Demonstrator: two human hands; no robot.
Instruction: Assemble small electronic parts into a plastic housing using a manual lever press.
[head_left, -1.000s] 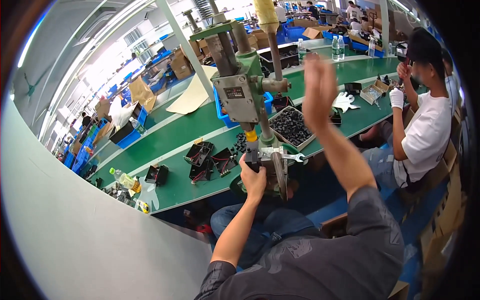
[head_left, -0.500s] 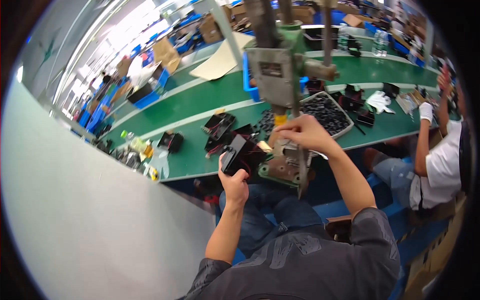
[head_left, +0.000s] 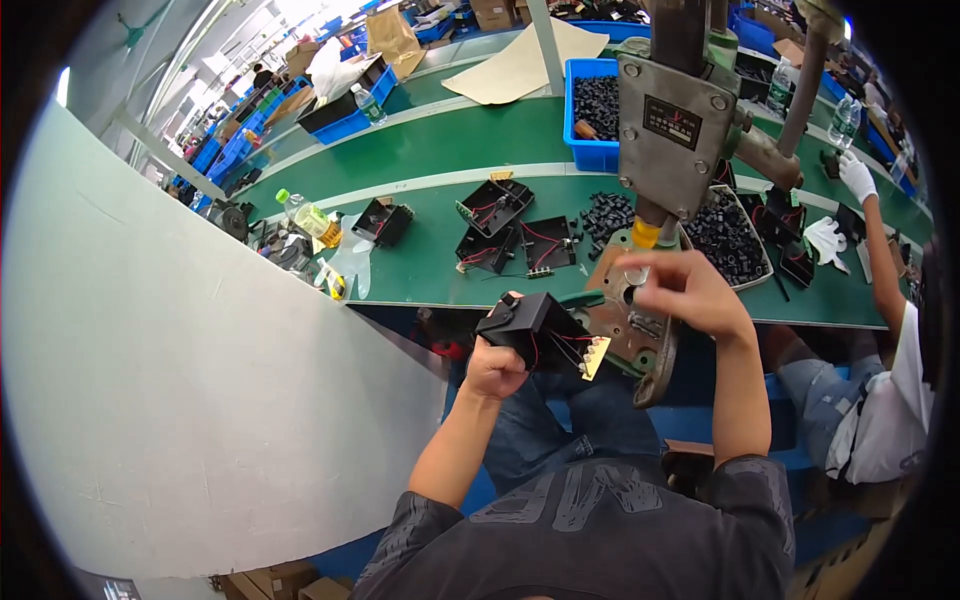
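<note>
The left hand [head_left: 498, 369] is clamped on a black box [head_left: 530, 322], held up at the near edge of the green table [head_left: 420, 275], just left of the metal base [head_left: 622, 338] of a press [head_left: 668, 125]; wires and a pale board [head_left: 595, 358] stick out of the box. The right hand [head_left: 702, 293] hovers over the base, fingers curled, and whether they pinch anything I cannot tell. Other boxes [head_left: 497, 205] with red wires lie on the table behind
</note>
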